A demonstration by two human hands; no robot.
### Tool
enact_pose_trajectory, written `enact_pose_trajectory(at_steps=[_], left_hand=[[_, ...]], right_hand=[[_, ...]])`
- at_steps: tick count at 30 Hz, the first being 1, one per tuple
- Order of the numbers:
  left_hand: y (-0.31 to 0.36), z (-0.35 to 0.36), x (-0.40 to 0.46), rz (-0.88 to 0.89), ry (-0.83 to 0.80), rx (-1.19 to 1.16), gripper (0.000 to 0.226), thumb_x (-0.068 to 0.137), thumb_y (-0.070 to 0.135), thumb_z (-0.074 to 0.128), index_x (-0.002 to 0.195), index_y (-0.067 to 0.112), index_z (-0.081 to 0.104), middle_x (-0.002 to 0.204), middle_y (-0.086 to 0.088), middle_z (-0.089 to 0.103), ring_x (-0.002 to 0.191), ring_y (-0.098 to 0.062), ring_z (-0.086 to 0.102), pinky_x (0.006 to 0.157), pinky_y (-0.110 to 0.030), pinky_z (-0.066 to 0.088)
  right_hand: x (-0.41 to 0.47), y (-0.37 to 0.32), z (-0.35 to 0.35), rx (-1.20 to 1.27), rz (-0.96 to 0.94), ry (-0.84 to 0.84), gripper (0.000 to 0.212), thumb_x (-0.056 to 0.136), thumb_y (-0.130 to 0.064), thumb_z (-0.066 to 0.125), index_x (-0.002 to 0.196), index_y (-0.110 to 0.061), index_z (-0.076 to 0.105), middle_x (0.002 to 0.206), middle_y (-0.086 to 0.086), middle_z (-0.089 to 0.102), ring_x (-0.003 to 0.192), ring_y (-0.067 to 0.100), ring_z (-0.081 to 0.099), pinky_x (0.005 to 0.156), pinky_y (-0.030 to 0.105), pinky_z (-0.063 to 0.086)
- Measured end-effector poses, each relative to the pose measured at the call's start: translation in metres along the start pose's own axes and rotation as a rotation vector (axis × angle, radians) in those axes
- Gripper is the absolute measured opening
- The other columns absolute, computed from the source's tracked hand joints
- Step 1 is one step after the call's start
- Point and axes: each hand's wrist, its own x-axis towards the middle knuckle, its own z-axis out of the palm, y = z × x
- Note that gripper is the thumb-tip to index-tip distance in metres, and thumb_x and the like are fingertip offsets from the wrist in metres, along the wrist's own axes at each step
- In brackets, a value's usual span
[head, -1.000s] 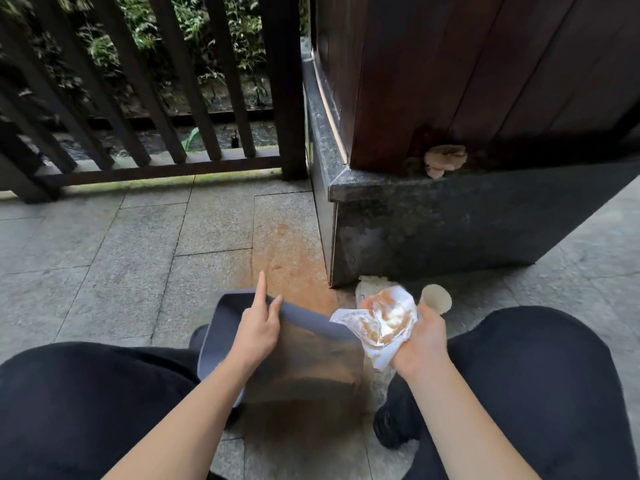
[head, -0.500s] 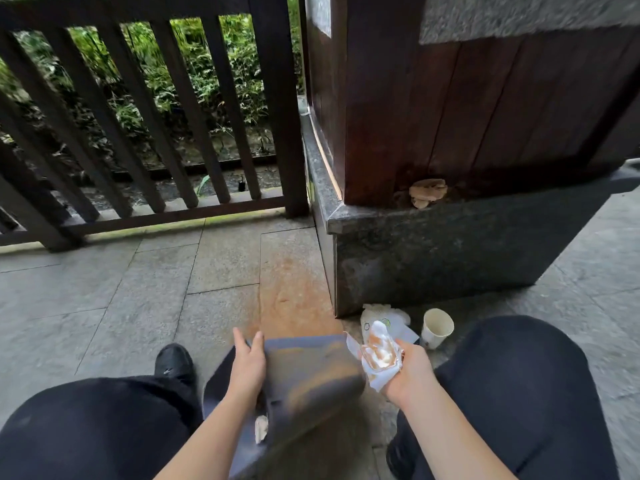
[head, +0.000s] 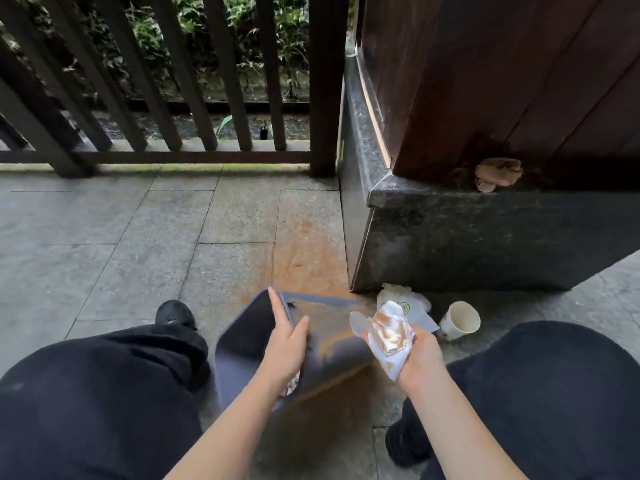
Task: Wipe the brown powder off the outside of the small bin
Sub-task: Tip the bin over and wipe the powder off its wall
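Observation:
The small dark grey-blue bin [head: 242,344] lies tipped on the stone floor between my knees. Brown powder streaks its upturned side [head: 332,341]. My left hand [head: 287,344] rests on the bin's corner edge, fingers straight along one face and thumb on the powdered side. My right hand [head: 412,358] grips a crumpled white wipe [head: 389,336] stained brown, held just right of the bin and apart from it. Something pale shows at the bin's opening under my left wrist.
Brown powder stains the paving [head: 308,258] beyond the bin. A paper cup [head: 459,320] and a white wrapper [head: 405,301] lie at the foot of a stone plinth [head: 485,237]. A crumpled brown wipe [head: 495,174] sits on the plinth. A wooden railing [head: 173,98] stands ahead.
The bin has been turned, so a darker face now shows at left. My left hand shifted onto its corner edge. My right hand with the wipe has drawn slightly away from the bin.

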Motion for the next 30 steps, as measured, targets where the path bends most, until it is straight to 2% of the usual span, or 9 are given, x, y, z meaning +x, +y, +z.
enact_pose_trajectory(at_steps=[3, 5, 7, 10, 14, 18, 22, 28, 30], left_hand=[[-0.004, -0.002, -0.003, -0.014, 0.036, 0.028, 0.072, 0.106, 0.031, 0.038, 0.153, 0.045, -0.015, 0.143, 0.001, 0.047, 0.110, -0.010, 0.055, 0.080, -0.023, 0.031], [-0.005, -0.003, -0.006, 0.007, 0.017, 0.038, 0.066, 0.106, 0.036, 0.034, 0.148, 0.057, -0.012, 0.132, 0.030, 0.047, 0.091, 0.011, 0.056, 0.076, -0.022, 0.036], [-0.008, -0.003, -0.005, 0.023, 0.016, 0.052, 0.063, 0.106, 0.037, 0.032, 0.147, 0.061, -0.011, 0.103, 0.052, 0.038, 0.080, 0.028, 0.049, 0.070, -0.005, 0.037], [-0.011, -0.002, 0.001, 0.020, 0.040, 0.041, 0.059, 0.106, 0.043, 0.032, 0.150, 0.057, -0.003, 0.078, 0.060, 0.044, 0.074, 0.033, 0.046, 0.069, 0.006, 0.033], [-0.009, -0.003, 0.006, 0.037, 0.090, 0.033, 0.050, 0.104, 0.049, 0.030, 0.141, 0.072, 0.005, 0.060, 0.051, 0.042, 0.065, 0.024, 0.049, 0.066, 0.004, 0.035], [-0.011, -0.006, 0.007, 0.069, 0.081, 0.034, 0.044, 0.103, 0.053, 0.027, 0.138, 0.074, 0.009, 0.078, 0.061, 0.043, 0.078, 0.036, 0.044, 0.072, 0.008, 0.029], [-0.013, -0.013, 0.011, 0.084, 0.062, 0.016, 0.044, 0.101, 0.057, 0.024, 0.140, 0.071, 0.011, 0.107, 0.069, 0.033, 0.097, 0.040, 0.037, 0.080, 0.009, 0.026], [-0.012, -0.014, 0.017, 0.119, 0.055, -0.039, 0.046, 0.099, 0.068, 0.021, 0.145, 0.065, 0.018, 0.136, 0.058, 0.024, 0.128, 0.027, 0.027, 0.095, 0.006, 0.021], [-0.012, -0.012, 0.017, 0.126, 0.052, -0.060, 0.044, 0.100, 0.067, 0.023, 0.144, 0.065, 0.019, 0.139, 0.055, 0.024, 0.133, 0.023, 0.025, 0.097, 0.004, 0.021]], right_hand=[[0.005, 0.010, 0.008, -0.082, -0.011, 0.011, 0.027, 0.103, -0.024, 0.041, 0.106, -0.003, 0.058, 0.098, 0.014, 0.064, 0.089, 0.030, 0.064, 0.066, 0.043, 0.058], [0.005, 0.018, 0.017, -0.107, 0.063, 0.009, 0.025, 0.100, -0.022, 0.048, 0.110, -0.003, 0.061, 0.097, 0.013, 0.069, 0.098, 0.029, 0.065, 0.064, 0.042, 0.056], [0.009, 0.027, 0.025, -0.209, 0.030, 0.011, 0.024, 0.100, -0.015, 0.050, 0.113, 0.000, 0.063, 0.089, 0.015, 0.072, 0.091, 0.029, 0.068, 0.064, 0.037, 0.056], [0.020, 0.038, 0.036, -0.430, -0.126, 0.002, 0.027, 0.098, -0.009, 0.051, 0.121, 0.000, 0.064, 0.106, 0.019, 0.070, 0.082, 0.028, 0.067, 0.066, 0.034, 0.052], [0.031, 0.049, 0.059, -0.559, -0.319, -0.033, 0.025, 0.097, -0.006, 0.051, 0.112, -0.011, 0.071, 0.100, 0.011, 0.075, 0.082, 0.023, 0.072, 0.058, 0.025, 0.052], [0.045, 0.067, 0.091, -0.621, -0.420, -0.074, 0.027, 0.098, -0.008, 0.050, 0.098, -0.024, 0.071, 0.100, 0.001, 0.074, 0.093, 0.019, 0.072, 0.072, 0.030, 0.059], [0.061, 0.082, 0.116, -0.778, -0.574, -0.133, 0.029, 0.097, -0.012, 0.049, 0.118, -0.013, 0.069, 0.118, 0.002, 0.070, 0.111, 0.018, 0.065, 0.100, 0.043, 0.052], [0.067, 0.102, 0.102, -1.290, -0.809, -0.422, 0.038, 0.103, -0.013, 0.043, 0.140, -0.012, 0.055, 0.146, -0.001, 0.052, 0.140, 0.007, 0.040, 0.117, 0.022, 0.029], [0.069, 0.102, 0.092, -1.424, -0.921, -0.485, 0.043, 0.103, -0.006, 0.041, 0.145, -0.011, 0.048, 0.154, 0.000, 0.042, 0.145, 0.004, 0.028, 0.121, 0.023, 0.021]])
